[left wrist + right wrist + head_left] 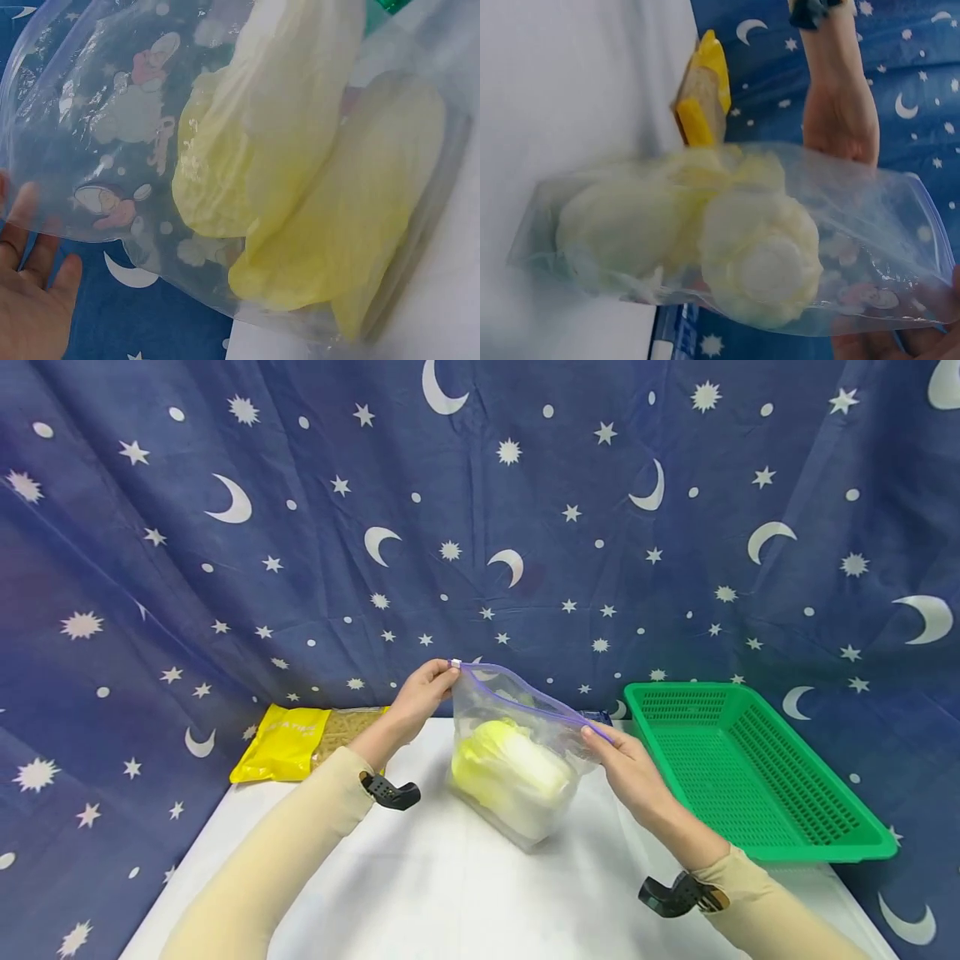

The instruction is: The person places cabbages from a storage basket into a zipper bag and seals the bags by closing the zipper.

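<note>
A clear zip bag [480, 806] with a purple zip edge stands on the white table, holding pale yellow-green napa cabbage [517, 760]. Two cabbage pieces [292, 150] show through the plastic in the left wrist view; a round cut base [772, 268] faces the right wrist view. My left hand [417, 697] pinches the bag's top left corner by the white slider [455, 663]. With thumb and fingers, my right hand [628, 770] grips the right end of the zip edge. Between the hands, the purple edges stand apart in the middle.
A yellow pasta packet [288, 743] lies at the table's back left. On the right sits a green plastic basket [757, 852]. Part of a dark blue item [598, 717] shows behind the bag. A blue curtain with moons and stars [480, 510] hangs behind the table.
</note>
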A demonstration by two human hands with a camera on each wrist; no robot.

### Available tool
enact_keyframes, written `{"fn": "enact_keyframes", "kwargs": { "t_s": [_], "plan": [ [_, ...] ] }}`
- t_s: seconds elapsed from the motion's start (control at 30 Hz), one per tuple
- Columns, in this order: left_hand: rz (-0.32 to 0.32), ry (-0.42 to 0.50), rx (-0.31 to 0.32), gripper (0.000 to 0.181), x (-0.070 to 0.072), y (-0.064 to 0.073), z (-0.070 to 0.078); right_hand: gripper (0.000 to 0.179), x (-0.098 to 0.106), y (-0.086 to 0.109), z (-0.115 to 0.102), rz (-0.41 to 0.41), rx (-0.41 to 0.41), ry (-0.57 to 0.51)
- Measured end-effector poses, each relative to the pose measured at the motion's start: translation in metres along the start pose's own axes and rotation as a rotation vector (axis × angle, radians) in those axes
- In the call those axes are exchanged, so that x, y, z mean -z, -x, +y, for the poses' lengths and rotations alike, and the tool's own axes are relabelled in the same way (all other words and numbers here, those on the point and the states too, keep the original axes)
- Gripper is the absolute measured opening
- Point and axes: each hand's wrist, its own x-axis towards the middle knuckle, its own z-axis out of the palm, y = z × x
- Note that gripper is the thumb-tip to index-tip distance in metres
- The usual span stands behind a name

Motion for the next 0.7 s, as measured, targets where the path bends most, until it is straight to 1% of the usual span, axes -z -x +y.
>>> {"fn": "enact_keyframes", "kwargs": {
  "t_s": [0.17, 0.33, 0.53, 0.7],
  "plan": [
    [0.003, 0.030, -0.028, 0.030, 0.008, 0.013, 0.001, 0.054, 0.011, -0.012, 0.000, 0.057, -0.051, 0.051],
    [0.021, 0.037, -0.047, 0.028, 0.013, 0.027, 0.001, 0.056, 0.022, -0.025, -0.002, 0.073, -0.084, 0.073],
    [0.058, 0.124, -0.098, 0.021, 0.010, 0.041, -0.001, 0.057, 0.031, -0.039, -0.004, 0.108, -0.088, -0.001],
    [0.094, 0.150, -0.155, 0.018, 0.005, 0.049, -0.005, 0.050, 0.034, -0.049, -0.002, 0.137, -0.079, -0.097]
  ]
}}
